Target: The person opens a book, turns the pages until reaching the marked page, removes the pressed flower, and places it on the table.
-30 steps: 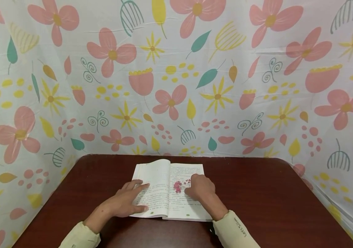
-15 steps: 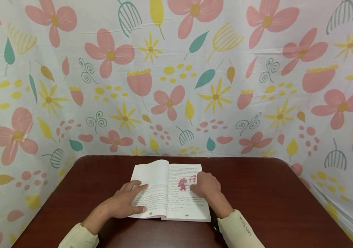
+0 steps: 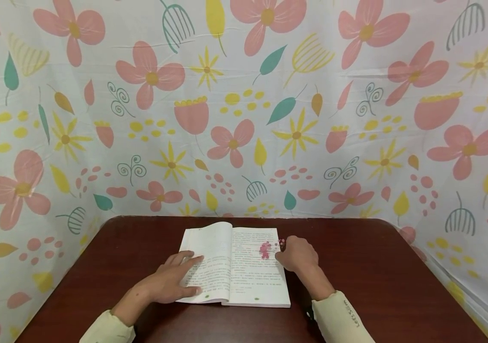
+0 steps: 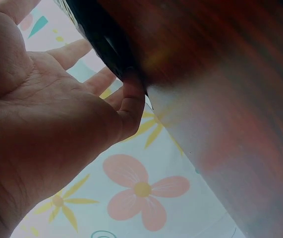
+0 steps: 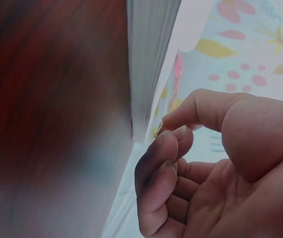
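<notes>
An open book (image 3: pixel 250 281) with printed pages lies on the table. My left hand (image 3: pixel 168 281) rests on its left page with the fingers spread. At the right page's outer edge, my right hand (image 3: pixel 299 255) pinches a thin pink bookmark (image 3: pixel 264 250) between thumb and fingers. Most of the bookmark shows over the right page; the end in the fingers is hidden. In the right wrist view the bookmark (image 5: pixel 176 74) appears as a narrow pink strip beside the book's page edges (image 5: pixel 148 64), with the thumb and curled fingertips meeting at its near end.
The dark red-brown table (image 3: pixel 368 276) extends on both sides of the book. A white cloth (image 3: pixel 235 190) printed with flowers and leaves hangs behind the table and along both sides. Pale sleeves (image 3: pixel 341 317) cover both forearms.
My right hand has moved right, from over the right page to its outer edge, drawing the pink bookmark with it. The left hand keeps its place on the left page.
</notes>
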`<state>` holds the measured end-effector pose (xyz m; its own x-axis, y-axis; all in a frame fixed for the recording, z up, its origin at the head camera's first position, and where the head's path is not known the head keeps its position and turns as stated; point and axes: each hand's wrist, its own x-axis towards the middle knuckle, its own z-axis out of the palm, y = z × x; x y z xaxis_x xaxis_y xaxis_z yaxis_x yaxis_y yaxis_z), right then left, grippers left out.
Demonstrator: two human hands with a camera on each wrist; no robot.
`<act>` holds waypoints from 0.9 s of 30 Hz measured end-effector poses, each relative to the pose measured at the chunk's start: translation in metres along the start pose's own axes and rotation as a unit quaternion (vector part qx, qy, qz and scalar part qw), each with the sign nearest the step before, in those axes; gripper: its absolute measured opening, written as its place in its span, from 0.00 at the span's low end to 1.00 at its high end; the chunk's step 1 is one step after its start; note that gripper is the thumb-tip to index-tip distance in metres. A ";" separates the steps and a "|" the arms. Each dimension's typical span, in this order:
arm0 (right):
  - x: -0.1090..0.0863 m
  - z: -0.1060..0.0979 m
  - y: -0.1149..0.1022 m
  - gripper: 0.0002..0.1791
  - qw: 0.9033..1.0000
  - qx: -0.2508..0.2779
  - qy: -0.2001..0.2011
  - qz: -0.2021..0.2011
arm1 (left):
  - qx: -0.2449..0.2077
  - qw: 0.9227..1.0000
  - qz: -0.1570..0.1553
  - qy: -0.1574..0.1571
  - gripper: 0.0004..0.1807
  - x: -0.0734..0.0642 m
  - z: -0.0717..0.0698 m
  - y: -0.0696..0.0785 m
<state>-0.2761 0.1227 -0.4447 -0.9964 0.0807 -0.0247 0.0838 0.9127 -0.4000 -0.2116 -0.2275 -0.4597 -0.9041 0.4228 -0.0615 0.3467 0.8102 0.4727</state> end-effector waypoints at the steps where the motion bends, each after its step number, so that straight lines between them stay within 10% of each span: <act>1: 0.001 -0.001 0.002 0.15 1.000 0.002 0.000 0.002 | -0.001 1.000 -0.001 -0.001 0.43 0.000 0.000 0.000; 27: 0.013 -0.022 0.060 0.18 0.999 0.037 -0.011 0.032 | 0.000 1.000 0.005 -0.008 0.43 -0.001 0.001 -0.004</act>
<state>-0.2837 0.1870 -0.4492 -0.9891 0.1289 -0.0716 0.1474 0.8736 -0.4639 -0.2116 -0.2306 -0.4625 -0.8964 0.4377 -0.0702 0.3562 0.8054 0.4737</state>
